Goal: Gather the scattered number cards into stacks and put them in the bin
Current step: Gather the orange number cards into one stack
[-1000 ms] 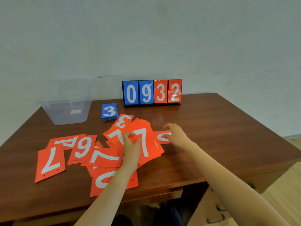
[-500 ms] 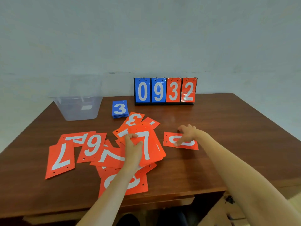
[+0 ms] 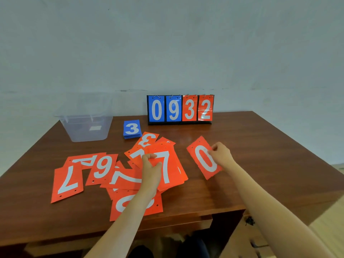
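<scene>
Your right hand is now pinching the 0 card, swung round since a moment ago. Your left hand is still gripping the stack just left of it.

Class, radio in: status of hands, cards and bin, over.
Left hand grips orange stack, 7 on top. Right hand pinches orange 0 card. Loose cards lie short of bin.

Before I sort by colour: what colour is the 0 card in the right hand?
0 card: orange-red, white digit; head view.
</scene>
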`<state>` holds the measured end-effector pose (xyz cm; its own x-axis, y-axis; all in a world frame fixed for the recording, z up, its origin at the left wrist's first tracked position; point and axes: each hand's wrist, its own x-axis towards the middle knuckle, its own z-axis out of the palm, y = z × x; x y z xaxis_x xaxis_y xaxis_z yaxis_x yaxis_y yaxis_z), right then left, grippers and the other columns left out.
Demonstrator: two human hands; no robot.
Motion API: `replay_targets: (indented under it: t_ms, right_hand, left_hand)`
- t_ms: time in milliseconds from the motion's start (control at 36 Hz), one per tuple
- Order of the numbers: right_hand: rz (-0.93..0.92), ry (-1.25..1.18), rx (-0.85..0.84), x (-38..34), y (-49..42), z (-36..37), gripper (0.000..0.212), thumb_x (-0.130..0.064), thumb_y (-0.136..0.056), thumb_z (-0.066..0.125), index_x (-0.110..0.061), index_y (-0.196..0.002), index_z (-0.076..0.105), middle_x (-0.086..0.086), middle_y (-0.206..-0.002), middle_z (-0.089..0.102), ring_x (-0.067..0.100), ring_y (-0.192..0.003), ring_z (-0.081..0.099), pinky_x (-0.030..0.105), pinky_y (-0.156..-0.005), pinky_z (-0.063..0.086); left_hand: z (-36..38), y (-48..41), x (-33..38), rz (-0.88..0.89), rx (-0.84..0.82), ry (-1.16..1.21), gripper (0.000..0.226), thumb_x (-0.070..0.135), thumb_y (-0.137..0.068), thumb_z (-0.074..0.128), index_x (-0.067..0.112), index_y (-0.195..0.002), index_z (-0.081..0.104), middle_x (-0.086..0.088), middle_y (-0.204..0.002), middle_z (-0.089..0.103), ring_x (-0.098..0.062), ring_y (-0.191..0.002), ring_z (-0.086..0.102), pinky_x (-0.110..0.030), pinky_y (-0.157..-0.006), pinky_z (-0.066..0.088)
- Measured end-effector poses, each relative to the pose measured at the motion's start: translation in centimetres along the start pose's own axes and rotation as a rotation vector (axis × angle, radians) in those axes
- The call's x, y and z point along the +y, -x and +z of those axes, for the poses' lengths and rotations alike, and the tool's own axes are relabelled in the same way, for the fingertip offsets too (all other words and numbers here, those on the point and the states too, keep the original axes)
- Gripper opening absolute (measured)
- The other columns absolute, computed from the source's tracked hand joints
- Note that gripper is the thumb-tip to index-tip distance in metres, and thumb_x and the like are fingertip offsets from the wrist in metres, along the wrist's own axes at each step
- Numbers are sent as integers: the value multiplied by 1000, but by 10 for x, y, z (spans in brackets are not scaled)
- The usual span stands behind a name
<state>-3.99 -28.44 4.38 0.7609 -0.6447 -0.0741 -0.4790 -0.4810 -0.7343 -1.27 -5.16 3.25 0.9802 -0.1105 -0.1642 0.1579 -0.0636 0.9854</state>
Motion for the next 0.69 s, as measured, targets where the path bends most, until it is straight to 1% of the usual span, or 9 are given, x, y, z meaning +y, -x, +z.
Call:
replay_targets:
  t_ms: [111,167,250,361,472,528,583,639,694]
  right_hand:
    - [44,-410,-3,-10,23,-12,15,-24,-95,54,-13,-104,53,5,-108,60,22,-96,59,36,-80,51]
    - [42,-562,-74,-13,37,-11,12,-24,-94,57,-12,-97,55,8,-103,65,23,-90,63,38,-79,53]
    - [1,-563,-125,-12,57,2,13,-21,-89,63,-15,-80,56,13,-91,66,23,-78,58,37,-72,48]
    - [-30,-540,-163,-13,79,24,20,-21,-87,63,-15,-74,50,11,-81,60,22,-72,53,34,-64,42]
    - [-71,-466,-166,-16,94,44,20,-23,-90,60,-16,-78,45,0,-76,53,13,-63,47,23,-54,38]
    - [-65,-501,-170,-19,99,52,21,-22,-88,64,-15,-92,45,0,-86,52,12,-71,51,23,-57,42]
    - [-48,-537,-209,-23,104,58,39,-23,-87,66,-14,-110,36,3,-102,53,19,-92,59,30,-74,53]
    - [-5,-534,-278,-27,104,62,50,-27,-88,66,-15,-122,31,5,-113,54,24,-103,59,36,-84,54]
    - [37,-528,-356,-28,103,65,50,-30,-88,65,-10,-126,40,7,-120,59,25,-104,62,39,-87,54]
  left_hand:
    - [2,11,3,36,-26,13,27,11,-97,46,30,-115,41,2,-120,42,-20,-101,54,-27,-64,52]
    - [3,14,2,43,-51,32,26,10,-96,47,31,-112,43,-2,-123,48,-23,-101,58,-33,-66,56]
    - [4,23,5,18,-80,50,27,12,-96,46,34,-110,44,-5,-120,52,-27,-95,63,-44,-71,59]
    - [4,34,8,42,-91,73,20,17,-97,45,27,-114,45,-1,-113,54,-20,-89,63,-32,-61,56]
    - [-2,40,5,118,-105,1,24,19,-92,56,25,-111,44,-1,-116,53,-20,-98,60,-39,-79,56]
    - [-4,41,2,156,-97,-56,26,14,-92,55,25,-110,40,-2,-116,50,-18,-98,57,-38,-81,55]
    - [-6,38,-1,169,-93,-85,26,10,-94,49,25,-110,35,-4,-117,47,-18,-98,54,-39,-83,53]
    - [-8,37,-2,174,-95,-103,28,7,-95,43,25,-112,30,-5,-117,43,-15,-93,51,-34,-78,51]
    - [-11,35,-2,136,-105,-91,34,5,-95,40,28,-114,23,-4,-118,39,-18,-97,51,-37,-82,53]
